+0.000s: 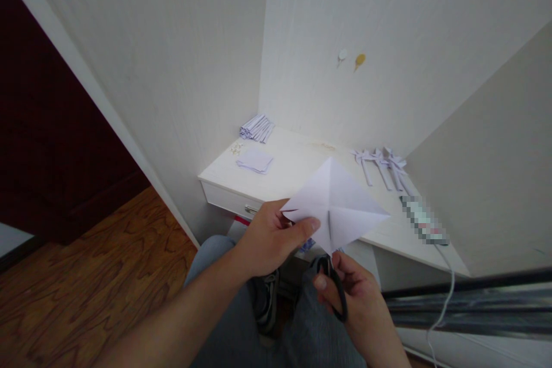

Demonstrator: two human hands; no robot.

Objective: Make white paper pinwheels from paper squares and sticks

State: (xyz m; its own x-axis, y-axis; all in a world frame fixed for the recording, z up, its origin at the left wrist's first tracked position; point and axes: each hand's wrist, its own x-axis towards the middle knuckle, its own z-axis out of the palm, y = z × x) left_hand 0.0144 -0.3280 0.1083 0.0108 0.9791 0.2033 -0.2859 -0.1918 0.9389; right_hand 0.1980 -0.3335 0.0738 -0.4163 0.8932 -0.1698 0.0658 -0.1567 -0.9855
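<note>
A creased square of white paper (349,201) is pinched at its left side by my left hand (276,236), thumb on top. A slit shows at its left corner. My right hand (353,287) is closed around the black handles of a pair of scissors (340,293). The scissors meet the paper's near corner, and a dark line runs from there toward the centre of the sheet. Most of the blades are hidden by the paper.
On the white desk (297,155) lie rolled paper sticks (257,127), small pale bits (236,149), a stack of paper squares (254,161) and several paper pinwheels (382,167). A pixelated phone-like device (425,221) with a white cable (448,293) lies at right. Two hooks (360,60) are on the wall.
</note>
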